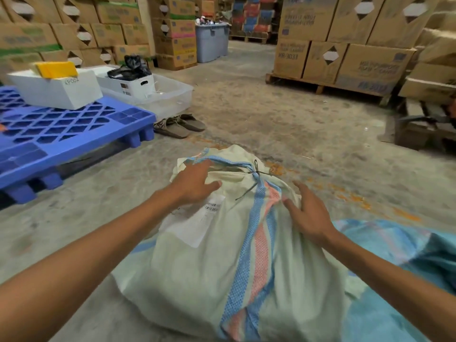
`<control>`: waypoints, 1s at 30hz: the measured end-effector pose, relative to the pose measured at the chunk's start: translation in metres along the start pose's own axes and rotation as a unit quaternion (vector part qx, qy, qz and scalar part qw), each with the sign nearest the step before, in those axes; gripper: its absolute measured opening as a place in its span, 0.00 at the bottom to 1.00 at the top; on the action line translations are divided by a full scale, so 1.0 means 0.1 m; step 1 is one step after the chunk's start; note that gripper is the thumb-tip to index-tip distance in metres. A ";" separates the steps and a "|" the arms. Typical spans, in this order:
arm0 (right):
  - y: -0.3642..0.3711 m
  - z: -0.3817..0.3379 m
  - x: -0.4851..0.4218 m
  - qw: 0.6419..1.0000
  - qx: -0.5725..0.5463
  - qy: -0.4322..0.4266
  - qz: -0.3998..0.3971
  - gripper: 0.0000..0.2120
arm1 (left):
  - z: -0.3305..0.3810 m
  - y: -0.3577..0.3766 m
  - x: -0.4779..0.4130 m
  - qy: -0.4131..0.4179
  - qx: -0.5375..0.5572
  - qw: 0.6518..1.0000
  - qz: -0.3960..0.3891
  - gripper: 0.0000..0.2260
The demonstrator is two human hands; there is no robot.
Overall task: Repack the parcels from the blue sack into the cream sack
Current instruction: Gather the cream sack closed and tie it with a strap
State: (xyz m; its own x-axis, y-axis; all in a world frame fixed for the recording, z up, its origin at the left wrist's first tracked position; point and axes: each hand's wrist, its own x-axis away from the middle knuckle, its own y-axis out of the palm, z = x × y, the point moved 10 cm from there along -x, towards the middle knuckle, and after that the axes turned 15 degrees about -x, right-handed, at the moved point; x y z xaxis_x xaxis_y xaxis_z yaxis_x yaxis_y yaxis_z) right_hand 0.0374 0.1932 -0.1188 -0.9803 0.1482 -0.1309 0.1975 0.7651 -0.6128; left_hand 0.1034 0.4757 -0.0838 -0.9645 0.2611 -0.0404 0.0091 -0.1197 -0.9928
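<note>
The cream sack point(212, 272) lies bulging on the concrete floor in front of me, with a blue and pink woven stripe and a white barcode label point(197, 220). Its mouth is gathered and tied with a dark string point(254, 178) at the far end. My left hand point(195, 183) rests flat on the sack near the mouth, fingers spread. On the sack's right shoulder beside the stripe sits my right hand point(308, 213), fingers apart, holding nothing. The blue sack point(399, 272) lies flat at the lower right, partly under the cream one. No loose parcels show.
A blue plastic pallet point(61, 132) at the left carries a white box point(56, 90); clear and white bins point(158, 95) stand behind it. A pair of sandals point(180, 125) lies by the pallet. Stacked cartons on a wooden pallet point(345, 62) fill the right; a grey tub point(212, 40) stands far back.
</note>
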 end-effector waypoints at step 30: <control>0.64 0.12 1.44 0.927 0.254 -0.007 -0.277 0.62 | 0.69 0.68 1.36 0.102 -0.298 0.948 -0.043 0.61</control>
State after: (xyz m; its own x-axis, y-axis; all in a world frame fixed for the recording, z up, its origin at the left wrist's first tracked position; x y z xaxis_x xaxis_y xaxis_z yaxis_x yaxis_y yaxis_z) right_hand -0.0905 0.2558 -0.1862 -0.9334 -0.1898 0.3046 -0.3527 0.3281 -0.8764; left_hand -0.0457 0.4376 -0.1492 -0.8979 0.4324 0.0824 0.1394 0.4568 -0.8786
